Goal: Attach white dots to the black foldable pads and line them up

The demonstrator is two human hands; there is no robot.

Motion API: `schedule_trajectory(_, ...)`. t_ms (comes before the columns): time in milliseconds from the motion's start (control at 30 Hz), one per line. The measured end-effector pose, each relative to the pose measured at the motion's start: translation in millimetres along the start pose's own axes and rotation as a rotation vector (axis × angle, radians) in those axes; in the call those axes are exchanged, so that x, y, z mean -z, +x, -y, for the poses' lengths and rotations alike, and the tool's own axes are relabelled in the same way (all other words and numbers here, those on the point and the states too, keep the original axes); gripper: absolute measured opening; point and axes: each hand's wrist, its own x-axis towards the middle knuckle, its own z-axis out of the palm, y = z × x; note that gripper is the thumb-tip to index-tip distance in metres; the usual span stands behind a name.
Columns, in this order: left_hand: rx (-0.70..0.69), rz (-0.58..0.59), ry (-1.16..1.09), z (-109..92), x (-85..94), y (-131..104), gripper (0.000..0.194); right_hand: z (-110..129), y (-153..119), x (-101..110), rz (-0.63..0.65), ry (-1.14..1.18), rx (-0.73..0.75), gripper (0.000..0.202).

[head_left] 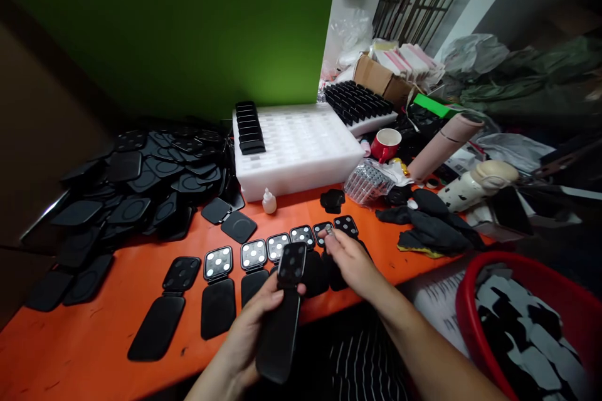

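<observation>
My left hand is wrapped round an unfolded black hinged case, its square part with dark round recesses uppermost. My right hand is pinched on a small silvery piece, to the right of that case and above the row. Along the orange table lies a row of similar open black cases. Several, such as this one, show bright round spots in their square part; the leftmost shows dark recesses. Hands and the held case partly hide the row's right end.
Black cases are piled at left. A white foam block bearing black pieces stands behind a small bottle. At right are a red mug, dark gloves, a pink roll and a red basin.
</observation>
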Motion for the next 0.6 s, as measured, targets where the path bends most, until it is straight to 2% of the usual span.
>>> schedule_trajectory(33,-0.037,-0.043,-0.015,-3,0.3,3,0.036,-4,-2,2,-0.011,0.002,-0.021,0.036)
schedule_trajectory(100,-0.066,-0.100,-0.032,-8,0.4,7,0.029,-9,-6,5,0.049,0.010,-0.040,0.037)
schedule_trajectory(200,-0.059,-0.131,-0.054,-8,-1.6,10,0.023,-11,-13,3,0.143,-0.028,-0.024,0.036)
schedule_trajectory(433,-0.033,-0.126,-0.046,-9,-6.8,9,0.032,-4,-22,-13,0.167,0.032,-0.022,0.028)
schedule_trajectory(600,-0.112,-0.161,-0.028,-9,-5.7,11,0.034,-5,-40,-21,0.295,0.177,-0.097,0.026)
